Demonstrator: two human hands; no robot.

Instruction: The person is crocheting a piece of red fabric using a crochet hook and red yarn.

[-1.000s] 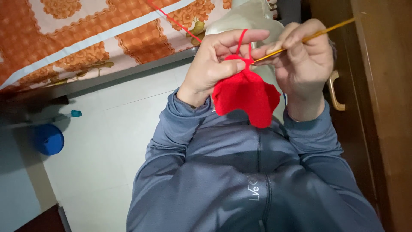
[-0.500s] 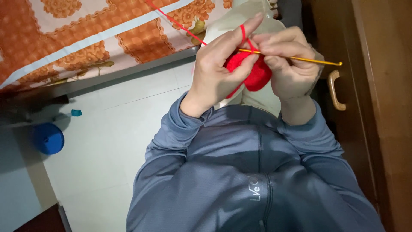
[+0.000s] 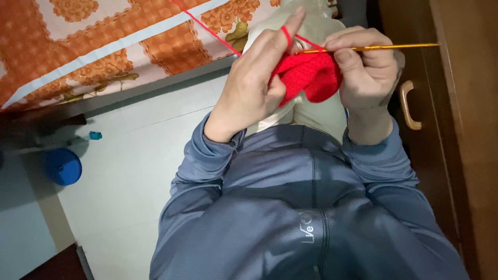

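Note:
My left hand [image 3: 254, 85] pinches a small red crocheted piece [image 3: 306, 75] from the left, and a strand of red yarn [image 3: 207, 28] loops over its raised index finger. That strand runs up and left across the bed. My right hand [image 3: 365, 67] grips a thin golden crochet hook [image 3: 384, 47], held almost level, its tip at the top edge of the red piece. Both hands are raised above my lap, over my beige trousers [image 3: 316, 111] and grey-blue long-sleeved top [image 3: 290, 207].
A bed with an orange and white flowered cover [image 3: 93, 46] lies at the upper left. A wooden cabinet with a curved handle [image 3: 407, 103] stands close on the right. On the pale tiled floor [image 3: 129, 171] sit a blue round object [image 3: 62, 166] and a small teal item [image 3: 95, 135].
The red piece was hanging flat and is now bunched up between my hands. The hook swung from a steep slant to nearly level, and both hands shifted slightly upward.

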